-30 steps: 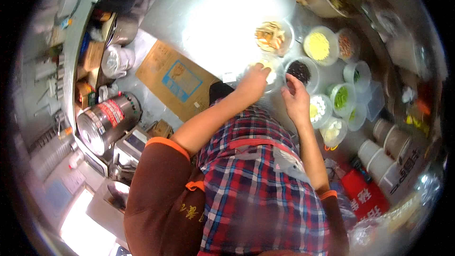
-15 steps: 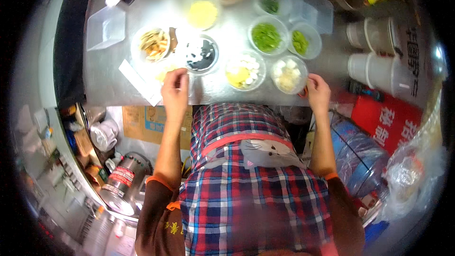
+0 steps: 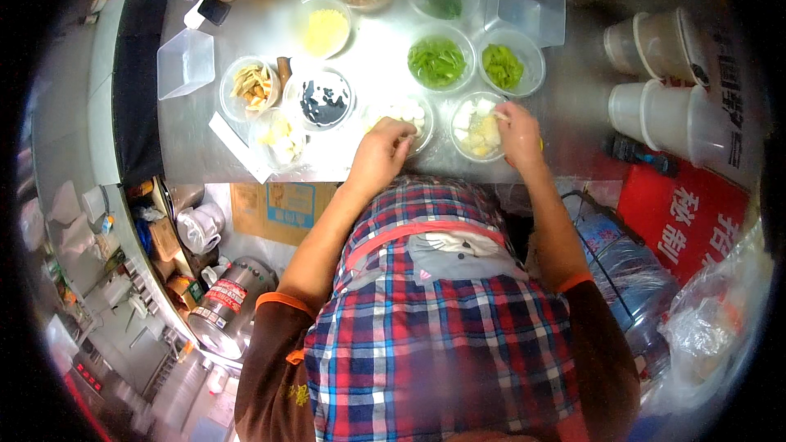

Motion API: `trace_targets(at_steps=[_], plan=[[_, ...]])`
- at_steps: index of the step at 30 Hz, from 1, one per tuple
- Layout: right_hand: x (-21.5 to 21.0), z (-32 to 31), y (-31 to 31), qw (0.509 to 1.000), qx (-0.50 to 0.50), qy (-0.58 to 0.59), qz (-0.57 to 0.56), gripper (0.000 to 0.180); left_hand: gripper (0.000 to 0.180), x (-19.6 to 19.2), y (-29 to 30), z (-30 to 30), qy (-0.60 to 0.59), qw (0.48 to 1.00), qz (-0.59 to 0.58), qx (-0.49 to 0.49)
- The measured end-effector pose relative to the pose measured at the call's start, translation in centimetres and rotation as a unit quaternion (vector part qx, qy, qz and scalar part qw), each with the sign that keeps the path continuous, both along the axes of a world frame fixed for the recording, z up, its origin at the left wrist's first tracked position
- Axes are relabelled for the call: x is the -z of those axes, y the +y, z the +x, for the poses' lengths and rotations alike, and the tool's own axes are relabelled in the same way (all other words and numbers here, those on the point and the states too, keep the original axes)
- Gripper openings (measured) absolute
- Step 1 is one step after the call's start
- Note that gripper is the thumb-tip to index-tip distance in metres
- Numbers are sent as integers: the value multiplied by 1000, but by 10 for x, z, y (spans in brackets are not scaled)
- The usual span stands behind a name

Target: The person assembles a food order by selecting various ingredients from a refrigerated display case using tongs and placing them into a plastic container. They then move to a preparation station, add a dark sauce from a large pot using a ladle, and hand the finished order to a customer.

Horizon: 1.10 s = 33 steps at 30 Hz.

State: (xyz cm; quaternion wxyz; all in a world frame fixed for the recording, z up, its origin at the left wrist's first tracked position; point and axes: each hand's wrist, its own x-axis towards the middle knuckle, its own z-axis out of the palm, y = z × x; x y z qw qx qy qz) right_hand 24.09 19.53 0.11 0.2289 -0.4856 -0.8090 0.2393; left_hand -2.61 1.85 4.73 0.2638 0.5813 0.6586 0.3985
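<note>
Head view: the left hand (image 3: pixel 385 147) is partly curled over the left side of the middle tub (image 3: pixel 431 126), its thumb and forefinger close together; whether they pinch anything, I cannot tell. White chunks (image 3: pixel 416 115) show in that tub, just past the fingers. The right hand (image 3: pixel 517 133) is half curled at the right side of the right tub (image 3: pixel 453 129), its fingertips reaching over the rim; whether it grips the rim or a piece of food is also unclear. This tub holds white cubes (image 3: pixel 463 121) with a pale yellow mash (image 3: pixel 485 137) among them. Both tubs stand side by side near the front edge of the metal counter (image 3: pixel 569 115), a small gap between them. To their left, one tub holds black pieces (image 3: pixel 315 112), another pale slices (image 3: pixel 282 143), and a third brown and orange slices (image 3: pixel 250 86). Behind, a tub of yellow shreds (image 3: pixel 325 30) stands left of a tub of green strips (image 3: pixel 436 63), with chopped greens (image 3: pixel 503 67) beside it. A clear box (image 3: pixel 528 6) sits farther back, and stacked tubs (image 3: pixel 634 115) stand at far right.
</note>
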Motion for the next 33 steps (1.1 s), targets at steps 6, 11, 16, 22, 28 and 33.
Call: trace_targets(at_steps=[6,11,16,22,28,33], plan=[[-12,-6,2,954,48,140,-259,27,21,-1,7,-3,8,999,39,11],[-6,-4,-16,953,60,182,-233,28,19,1,-13,-15,-16,998,34,-45],[-18,-9,-24,988,14,97,-122,29,18,-1,-60,-40,-38,988,24,-150],[-89,-32,-63,994,36,69,79,24,11,80,-200,-105,-105,902,8,-420],[-63,15,-48,996,34,-84,-11,34,28,160,-329,-139,-657,703,-12,-271],[-156,38,-66,968,1,159,-193,48,40,232,-413,-167,-364,842,-297,-266]])
